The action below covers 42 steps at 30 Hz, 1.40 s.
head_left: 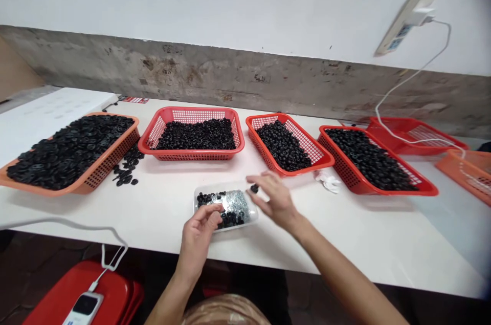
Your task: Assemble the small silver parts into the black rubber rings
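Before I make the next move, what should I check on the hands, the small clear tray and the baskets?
1. Right hand has a black ring: ok, pinched at the fingertips over the tray's far right corner.
2. Left hand steadies the clear tray: cannot tell; the fingers curl over its near edge, and the grip is hidden.
3. Tray flat on the table, back from the edge: ok.
4. Silver parts kept inside the tray: ok.
5. Rings kept inside the orange basket: not ok, loose rings lie on the table beside it.
6. Ring free of flaws: cannot tell, too small.
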### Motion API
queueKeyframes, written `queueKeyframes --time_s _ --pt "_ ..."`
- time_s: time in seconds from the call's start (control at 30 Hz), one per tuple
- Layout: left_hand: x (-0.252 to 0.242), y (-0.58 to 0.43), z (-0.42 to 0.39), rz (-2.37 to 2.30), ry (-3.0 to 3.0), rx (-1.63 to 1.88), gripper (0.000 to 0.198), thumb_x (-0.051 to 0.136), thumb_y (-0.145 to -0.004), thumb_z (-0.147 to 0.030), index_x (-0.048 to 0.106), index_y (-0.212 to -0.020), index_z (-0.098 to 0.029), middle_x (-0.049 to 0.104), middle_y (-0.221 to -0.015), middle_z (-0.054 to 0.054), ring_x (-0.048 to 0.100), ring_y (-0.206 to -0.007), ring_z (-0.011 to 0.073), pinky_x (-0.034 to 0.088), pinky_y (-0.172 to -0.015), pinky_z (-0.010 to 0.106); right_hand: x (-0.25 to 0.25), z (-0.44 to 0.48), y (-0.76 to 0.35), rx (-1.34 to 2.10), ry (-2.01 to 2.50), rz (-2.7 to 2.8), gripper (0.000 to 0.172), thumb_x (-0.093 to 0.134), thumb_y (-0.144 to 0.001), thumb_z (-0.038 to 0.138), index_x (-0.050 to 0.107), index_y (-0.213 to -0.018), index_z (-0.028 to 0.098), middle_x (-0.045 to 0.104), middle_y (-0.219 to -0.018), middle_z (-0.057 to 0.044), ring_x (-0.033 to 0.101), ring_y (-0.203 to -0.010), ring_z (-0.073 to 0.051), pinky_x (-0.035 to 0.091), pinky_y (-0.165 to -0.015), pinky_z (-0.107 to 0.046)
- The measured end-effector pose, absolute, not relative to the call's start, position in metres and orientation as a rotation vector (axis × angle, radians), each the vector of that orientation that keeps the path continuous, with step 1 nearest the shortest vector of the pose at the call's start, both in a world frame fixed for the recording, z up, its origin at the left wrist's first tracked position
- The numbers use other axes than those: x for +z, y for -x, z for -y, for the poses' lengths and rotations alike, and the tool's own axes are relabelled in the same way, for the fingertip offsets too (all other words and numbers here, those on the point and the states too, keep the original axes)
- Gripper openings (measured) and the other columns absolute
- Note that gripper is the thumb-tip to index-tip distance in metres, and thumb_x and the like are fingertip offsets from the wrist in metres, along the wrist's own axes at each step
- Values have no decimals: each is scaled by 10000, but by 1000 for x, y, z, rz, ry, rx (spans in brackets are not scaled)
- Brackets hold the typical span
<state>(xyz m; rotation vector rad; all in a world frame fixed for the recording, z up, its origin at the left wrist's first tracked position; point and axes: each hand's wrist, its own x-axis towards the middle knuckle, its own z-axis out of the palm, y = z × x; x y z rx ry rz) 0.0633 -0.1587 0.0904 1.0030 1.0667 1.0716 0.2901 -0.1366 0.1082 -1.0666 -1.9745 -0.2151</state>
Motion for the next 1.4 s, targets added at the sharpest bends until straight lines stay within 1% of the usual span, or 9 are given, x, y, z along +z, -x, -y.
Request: queueKeyframes --time_s 0.13,0.27,0.4,0.57,0.7,0.8,0.97,1.13,1.4 --pt "86 -54 153 -1138 -1019 1113 344 718 -807 -473 755 -991 -185 729 -1003 91 608 -818 184 482 -737 267 126 114 -354 -300 1502 1742 254 602 -924 313 676 -1130 184 745 -1077 -120 698 -956 -261 517 -899 -460" --pt "86 -53 151 -1141 -1008 1116 329 733 -799 -444 747 -994 -180 726 -1003 89 608 -830 184 478 -746 267 133 110 -385 -188 1678 1536 370 561 -868 268 661 -1211 170 714 -1165 -123 675 -1058 -268 516 -958 -469" --pt "81 -53 150 -1150 -959 1166 312 745 -793 -415 743 -1000 -181 723 -1000 80 602 -811 164 467 -718 249 129 122 -367 -114 1624 1448 275 556 -887 282 710 -1100 202 740 -1026 -78 692 -900 -224 557 -848 -398" --pt "77 -54 149 -1174 -886 1267 292 759 -778 -403 727 -966 -182 698 -936 48 575 -740 127 456 -669 229 111 132 -314 269 1480 1794 177 591 -924 285 728 -984 191 738 -884 -68 668 -699 -178 548 -644 -306" --pt "77 -52 148 -1159 -799 1293 318 786 -746 -388 713 -967 -170 678 -923 37 552 -705 104 449 -648 215 89 128 -271 431 1515 2219 199 571 -915 100 738 -984 181 741 -962 -74 706 -841 -179 530 -758 -274" --pt "76 -50 147 -1130 -743 1291 346 805 -720 -376 709 -968 -155 672 -930 41 548 -691 94 445 -634 207 78 121 -244 455 1529 2372 260 575 -880 26 756 -954 198 747 -916 -58 711 -808 -174 496 -711 -240" --pt "76 -48 146 -1102 -696 1286 347 823 -696 -356 711 -948 -146 670 -878 29 544 -671 84 446 -638 202 75 111 -209 475 1510 2528 148 651 -885 167 754 -977 220 753 -941 -60 713 -822 -196 476 -696 -247" --pt "74 -46 146 -1089 -736 1264 322 806 -723 -355 710 -948 -146 664 -868 30 554 -682 93 451 -638 203 80 108 -197 433 1581 2659 173 592 -882 92 741 -881 180 753 -910 -107 718 -835 -233 473 -746 -295" --pt "63 -47 146 -1117 -849 1260 282 760 -763 -374 705 -945 -166 658 -825 20 553 -683 99 476 -663 204 77 106 -193 481 1608 2728 158 567 -912 179 720 -886 149 745 -970 -144 715 -895 -264 469 -849 -344"
